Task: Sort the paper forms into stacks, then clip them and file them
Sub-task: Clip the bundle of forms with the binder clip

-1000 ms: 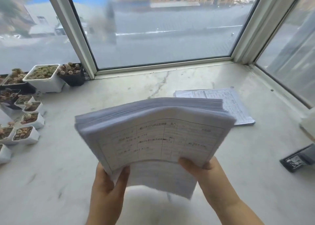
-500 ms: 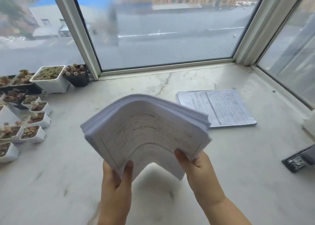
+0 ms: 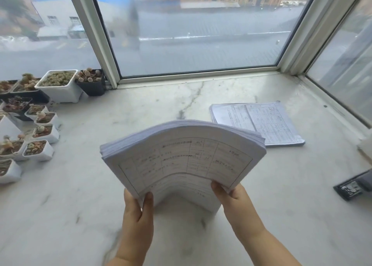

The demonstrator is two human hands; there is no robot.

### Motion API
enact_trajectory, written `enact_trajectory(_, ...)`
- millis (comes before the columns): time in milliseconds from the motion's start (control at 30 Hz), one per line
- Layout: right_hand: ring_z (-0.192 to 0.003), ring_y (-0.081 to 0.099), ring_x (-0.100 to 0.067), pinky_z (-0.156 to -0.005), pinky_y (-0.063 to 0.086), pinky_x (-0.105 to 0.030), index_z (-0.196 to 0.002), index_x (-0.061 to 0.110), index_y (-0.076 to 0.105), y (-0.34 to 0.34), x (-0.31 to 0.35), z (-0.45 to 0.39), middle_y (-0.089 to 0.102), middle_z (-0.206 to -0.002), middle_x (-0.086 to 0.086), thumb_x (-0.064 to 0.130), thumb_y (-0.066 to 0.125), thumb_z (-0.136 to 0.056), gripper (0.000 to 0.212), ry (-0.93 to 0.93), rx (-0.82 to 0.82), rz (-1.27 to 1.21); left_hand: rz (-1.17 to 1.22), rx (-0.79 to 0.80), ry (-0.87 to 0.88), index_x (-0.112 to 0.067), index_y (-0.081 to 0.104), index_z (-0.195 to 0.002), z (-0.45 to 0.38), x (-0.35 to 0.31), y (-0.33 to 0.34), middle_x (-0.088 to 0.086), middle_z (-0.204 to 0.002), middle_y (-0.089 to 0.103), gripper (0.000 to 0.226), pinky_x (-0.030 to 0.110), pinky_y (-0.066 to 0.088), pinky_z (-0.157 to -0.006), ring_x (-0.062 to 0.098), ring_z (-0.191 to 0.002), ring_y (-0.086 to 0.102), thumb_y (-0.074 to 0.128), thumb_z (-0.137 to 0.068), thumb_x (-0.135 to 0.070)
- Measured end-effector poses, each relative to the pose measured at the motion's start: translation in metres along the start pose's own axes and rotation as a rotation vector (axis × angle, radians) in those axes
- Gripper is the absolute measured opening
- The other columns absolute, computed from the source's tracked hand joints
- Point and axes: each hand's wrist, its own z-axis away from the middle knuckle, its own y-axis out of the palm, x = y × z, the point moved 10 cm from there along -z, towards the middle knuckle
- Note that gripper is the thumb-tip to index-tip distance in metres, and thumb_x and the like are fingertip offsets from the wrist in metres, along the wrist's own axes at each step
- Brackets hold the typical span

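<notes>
Both hands [image 3: 138, 211] grip forms [image 3: 181, 157]; marble sill [image 3: 80, 185] below

The one camera sits on the person's head, close above both hands, looking forward and down over the marble sill [image 3: 281, 185] beyond the fingers [image 3: 148, 200] and out through the corner window [image 3: 201, 44] further on.

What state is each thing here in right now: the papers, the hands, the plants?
Thick stack of forms: held up, bowed upward.
Left hand: grips its near left corner.
Right hand: grips its near right corner.
Smaller pile of forms: flat on the sill.
Plant pots: upright.
</notes>
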Motion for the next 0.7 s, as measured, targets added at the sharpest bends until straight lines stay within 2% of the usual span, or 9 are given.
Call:
enact_trajectory(100, -0.114, 0.062, -0.007, -0.088, 0.048, -0.016, -0.122, 0.016, 0.063, 0.003, -0.008, -0.001, 0.07, -0.118, 0.006, 0.03, 0.057, -0.084, 0.041, 0.032, 0.026, 0.016, -0.068, 0.019, 0.016, -0.014, 0.034, -0.137, 0.003, 0.007, 0.003, -0.017, -0.124, 0.045, 0.055, -0.004, 0.025, -0.093, -0.028, -0.11, 0.037, 0.045, -0.083, -0.02)
enact_trajectory(167, -0.112, 0.062, -0.004, -0.085, 0.047, -0.012, -0.123, 0.018, 0.062, 0.003, -0.009, -0.002, 0.07, -0.118, 0.008, 0.03, 0.058, -0.083, 0.041, 0.085, 0.062, 0.009, -0.084, 0.025, 0.031, -0.031, 0.035, -0.132, 0.002, 0.0, 0.002, -0.022, -0.119, 0.049, 0.05, -0.004, 0.027, -0.091, -0.029, -0.106, 0.039, 0.045, -0.084, -0.02)
enact_trajectory(233, -0.11, 0.064, -0.006, -0.083, 0.05, -0.014, -0.121, 0.021, 0.064, 0.001, -0.006, -0.001, 0.071, -0.116, 0.009, 0.029, 0.061, -0.081, 0.041, 0.132, 0.104, 0.021, -0.121, 0.033, 0.057, -0.054, 0.04, -0.111, -0.001, -0.012, -0.002, -0.036, -0.1, 0.057, 0.041, -0.003, 0.034, -0.08, -0.024, -0.096, 0.048, 0.044, -0.085, -0.023)
enact_trajectory(333, -0.106, 0.068, -0.019, -0.085, 0.056, -0.028, -0.12, 0.014, 0.064, -0.006, -0.001, 0.005, 0.072, -0.113, -0.002, 0.025, 0.065, -0.077, 0.045, 0.231, 0.128, -0.056, -0.214, 0.169, 0.043, -0.037, 0.049, -0.098, -0.018, -0.018, 0.002, -0.029, -0.093, 0.062, 0.013, 0.006, 0.041, -0.066, -0.009, -0.086, 0.059, 0.05, -0.092, -0.026)
enact_trajectory(433, -0.101, 0.07, -0.034, -0.091, 0.055, -0.05, -0.119, 0.006, 0.065, -0.021, -0.018, 0.017, 0.072, -0.11, -0.015, 0.021, 0.067, -0.073, 0.048, 0.376, 0.011, -0.217, -0.282, 0.399, -0.217, -0.026, 0.061, -0.096, -0.033, 0.012, 0.016, -0.011, -0.09, 0.071, 0.009, 0.018, 0.05, -0.073, 0.005, -0.084, 0.067, 0.065, -0.087, -0.025)
enact_trajectory(500, -0.098, 0.069, -0.039, -0.09, 0.053, -0.055, -0.116, 0.002, 0.065, -0.031, -0.042, 0.032, 0.072, -0.106, -0.02, 0.01, 0.069, -0.077, 0.04, 0.471, -0.101, -0.316, -0.148, 0.541, -0.51, -0.015, 0.068, -0.103, -0.022, 0.04, 0.025, 0.004, -0.095, 0.075, 0.023, 0.039, 0.056, -0.08, 0.023, -0.086, 0.071, 0.069, -0.082, -0.026)
enact_trajectory(533, -0.096, 0.069, -0.04, -0.088, 0.054, -0.055, -0.115, 0.001, 0.065, -0.035, -0.055, 0.041, 0.072, -0.106, -0.022, 0.006, 0.066, -0.083, 0.032, 0.518, -0.152, -0.374, -0.027, 0.583, -0.649, -0.009, 0.069, -0.106, -0.01, 0.05, 0.028, 0.01, -0.099, 0.074, 0.025, 0.04, 0.056, -0.077, 0.027, -0.087, 0.071, 0.068, -0.084, -0.021)
enact_trajectory(600, -0.096, 0.069, -0.042, -0.085, 0.055, -0.055, -0.114, 0.002, 0.064, -0.039, -0.081, 0.06, 0.071, -0.107, -0.024, 0.005, 0.056, -0.092, 0.024, 0.599, -0.247, -0.481, 0.235, 0.564, -0.836, -0.004, 0.071, -0.106, 0.018, 0.065, 0.028, 0.017, -0.108, 0.071, 0.032, 0.038, 0.057, -0.072, 0.028, -0.086, 0.071, 0.072, -0.078, -0.018)
enact_trajectory(700, -0.095, 0.068, -0.044, -0.091, 0.05, -0.059, -0.113, 0.0, 0.065, -0.032, -0.121, 0.091, 0.071, -0.103, -0.025, 0.006, 0.061, -0.091, 0.023, 0.689, -0.385, -0.519, 0.522, 0.443, -1.021, -0.003, 0.065, -0.114, 0.069, 0.09, 0.039, 0.022, -0.113, 0.068, 0.076, 0.047, 0.056, -0.079, 0.031, -0.086, 0.071, 0.094, -0.046, -0.023)
